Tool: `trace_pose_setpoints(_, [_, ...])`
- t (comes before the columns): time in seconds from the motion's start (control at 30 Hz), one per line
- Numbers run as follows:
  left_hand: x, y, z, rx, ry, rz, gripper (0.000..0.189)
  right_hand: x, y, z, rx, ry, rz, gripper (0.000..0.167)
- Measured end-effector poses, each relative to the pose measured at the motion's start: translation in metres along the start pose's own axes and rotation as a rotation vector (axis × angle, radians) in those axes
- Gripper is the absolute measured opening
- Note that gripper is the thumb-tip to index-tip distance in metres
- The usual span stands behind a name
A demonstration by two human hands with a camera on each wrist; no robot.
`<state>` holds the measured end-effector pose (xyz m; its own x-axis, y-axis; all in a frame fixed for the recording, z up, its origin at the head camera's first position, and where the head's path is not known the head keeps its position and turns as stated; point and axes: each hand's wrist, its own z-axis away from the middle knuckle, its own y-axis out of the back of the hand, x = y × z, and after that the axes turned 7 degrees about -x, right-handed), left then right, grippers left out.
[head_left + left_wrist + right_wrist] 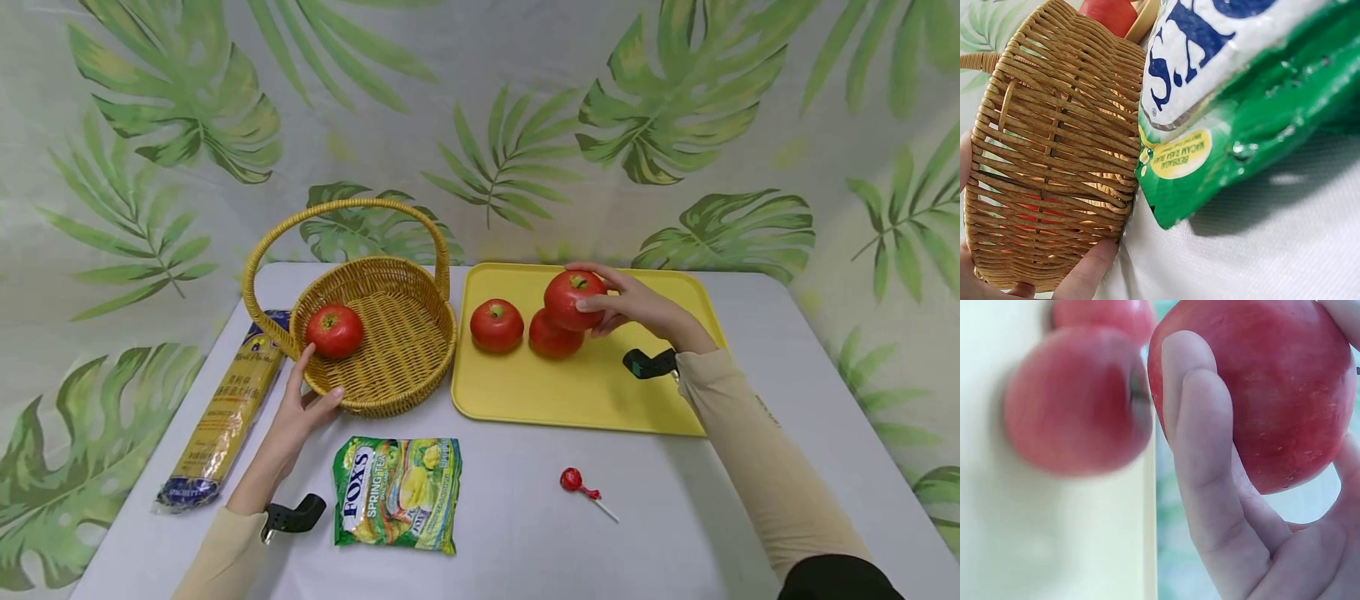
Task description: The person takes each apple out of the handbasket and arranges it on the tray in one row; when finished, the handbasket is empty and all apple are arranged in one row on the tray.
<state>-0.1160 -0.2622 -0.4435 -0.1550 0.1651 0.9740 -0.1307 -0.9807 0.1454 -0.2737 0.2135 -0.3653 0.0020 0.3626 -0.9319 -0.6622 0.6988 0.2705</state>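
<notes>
A red apple (574,293) is in my right hand (637,307), thumb in front and fingers round its far side. It overlaps a second apple (553,335) on the yellow tray (645,408); a third apple (497,325) sits to the left. In the right wrist view, the hand's fingers (1207,437) lie along the held apple (1291,394). My left hand (294,412) holds the wicker basket (405,392) at its near left side, with fingertips at the rim. Inside the basket, one apple (335,331) rests against the left wall.
A spaghetti pack (228,417) lies left of the basket, partly behind its handle (345,202). In front of the basket is a green Fox's candy bag (397,493). A red lollipop (573,479) lies before the tray. Leaf-print cloth (495,158) hangs behind the table.
</notes>
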Motion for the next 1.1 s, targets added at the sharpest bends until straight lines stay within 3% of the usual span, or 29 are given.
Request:
trace_pose_setpoints(0.43, [0.0, 0.0, 0.0, -0.008, -0.005, 0.005, 0.084, 0.032, 0.028, 0.04, 0.09, -0.068, -0.012, 0.065])
trace_pose_setpoints(0.83, [-0.001, 0.0, 0.0, -0.004, -0.003, 0.01, 0.083, 0.073, 0.022, 0.05, 0.087, -0.137, 0.018, 0.066])
trace_pose_setpoints(1.1, [0.0, 0.0, 0.0, -0.005, -0.006, 0.011, 0.084, 0.079, 0.02, 0.049, 0.056, -0.141, 0.02, 0.069])
